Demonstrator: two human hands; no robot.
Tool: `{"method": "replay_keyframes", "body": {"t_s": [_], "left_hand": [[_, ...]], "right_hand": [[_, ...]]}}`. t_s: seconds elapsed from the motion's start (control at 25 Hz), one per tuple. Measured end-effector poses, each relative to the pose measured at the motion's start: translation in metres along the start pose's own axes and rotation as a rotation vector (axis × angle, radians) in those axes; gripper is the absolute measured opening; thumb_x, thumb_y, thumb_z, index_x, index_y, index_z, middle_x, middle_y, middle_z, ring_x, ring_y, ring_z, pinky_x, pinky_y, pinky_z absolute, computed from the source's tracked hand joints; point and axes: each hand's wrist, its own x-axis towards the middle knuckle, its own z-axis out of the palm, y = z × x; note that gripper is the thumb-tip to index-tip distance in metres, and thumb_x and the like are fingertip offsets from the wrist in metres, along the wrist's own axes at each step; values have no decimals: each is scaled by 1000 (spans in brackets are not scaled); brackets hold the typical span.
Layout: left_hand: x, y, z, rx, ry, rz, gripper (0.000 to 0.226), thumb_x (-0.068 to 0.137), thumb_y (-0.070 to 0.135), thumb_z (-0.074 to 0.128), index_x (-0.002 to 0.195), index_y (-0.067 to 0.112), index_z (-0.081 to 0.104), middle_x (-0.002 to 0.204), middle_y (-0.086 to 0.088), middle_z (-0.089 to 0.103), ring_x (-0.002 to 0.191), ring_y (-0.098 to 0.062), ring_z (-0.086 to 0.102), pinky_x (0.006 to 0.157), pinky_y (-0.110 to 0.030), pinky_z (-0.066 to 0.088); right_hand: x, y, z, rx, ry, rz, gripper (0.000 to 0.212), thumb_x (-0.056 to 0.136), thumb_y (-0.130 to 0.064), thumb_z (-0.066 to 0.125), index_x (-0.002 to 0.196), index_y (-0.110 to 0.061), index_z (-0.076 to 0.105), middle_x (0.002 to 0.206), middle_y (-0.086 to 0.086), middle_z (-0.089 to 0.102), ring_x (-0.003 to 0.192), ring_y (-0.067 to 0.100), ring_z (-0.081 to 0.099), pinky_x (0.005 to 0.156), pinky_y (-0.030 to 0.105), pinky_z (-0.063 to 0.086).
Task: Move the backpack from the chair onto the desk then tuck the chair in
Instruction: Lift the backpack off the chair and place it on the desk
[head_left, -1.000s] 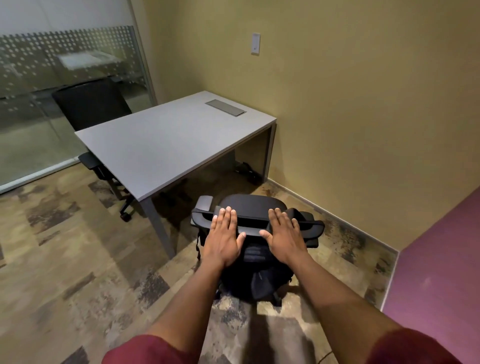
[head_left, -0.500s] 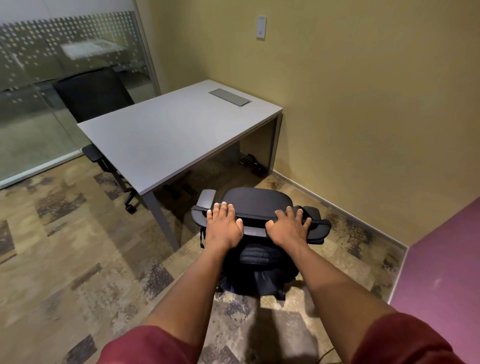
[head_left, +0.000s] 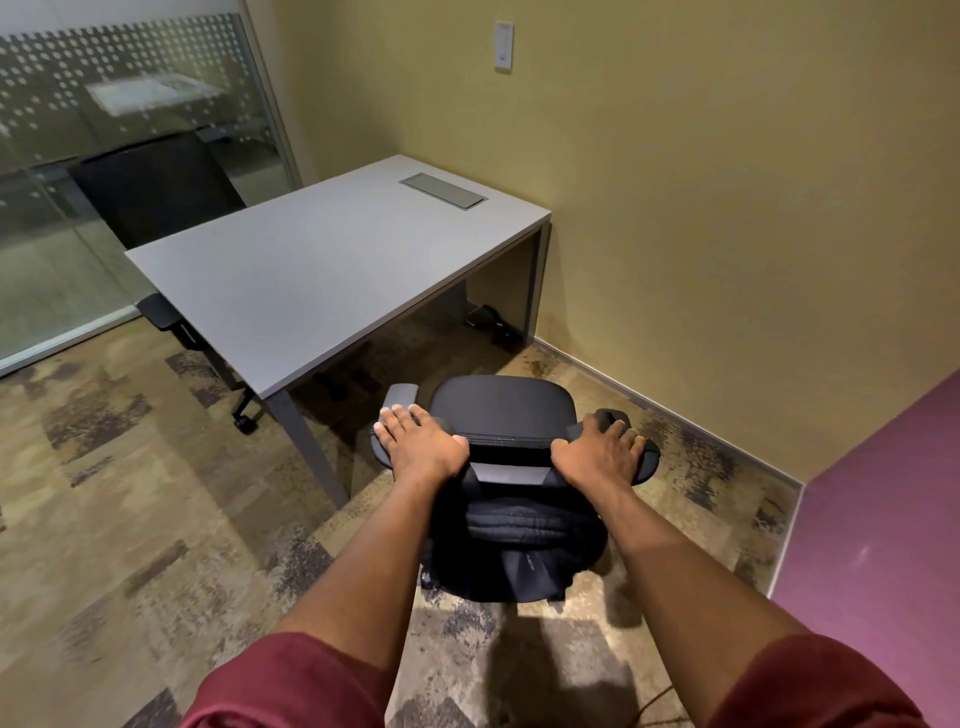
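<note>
A person in dark red sleeves stands behind a black office chair (head_left: 501, 410), seen from above. Both hands grip the top edge of the chair's backrest: the left hand (head_left: 423, 447) is curled over the backrest's left end, and the right hand (head_left: 600, 454) is curled over its right end. A second ago the hands lay flatter and closer together on the backrest; they have since spread out towards its ends, with fingers now wrapped down over the edge.

A black backpack (head_left: 519, 540) hangs against the rear of the chair's backrest, below the hands and on the side nearest the person. It is not on the desk.

The grey desk (head_left: 322, 275) stands just beyond the chair, and its top is bare except for a flush grey cable hatch (head_left: 443, 191) at the far end. The chair is not tucked under it. A second black chair (head_left: 156, 187) sits at the far side of the desk, by a glass partition (head_left: 119, 104).
</note>
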Motion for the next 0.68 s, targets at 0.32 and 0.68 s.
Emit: {"method": "replay_keyframes", "body": {"t_s": [0.32,0.68], "left_hand": [[4,-12,-17,-192,12,-235,110,84,50,66,156,-8,7,164,-32,5,149,-52,13,123,-52,21],[-12,-36,-9,-602,183,-364,60,92,32,55,138,-5,44,138,-25,57,125,-42,57,99,-44,48]], "right_hand": [[4,25,-1,79,80,113,71,86,-46,46,150,-21,27,156,23,30,141,49,22,114,55,22],[-5,40,5,679,216,377,70,89,-27,59,147,-17,22,132,28,50,111,49,57,78,44,43]]}}
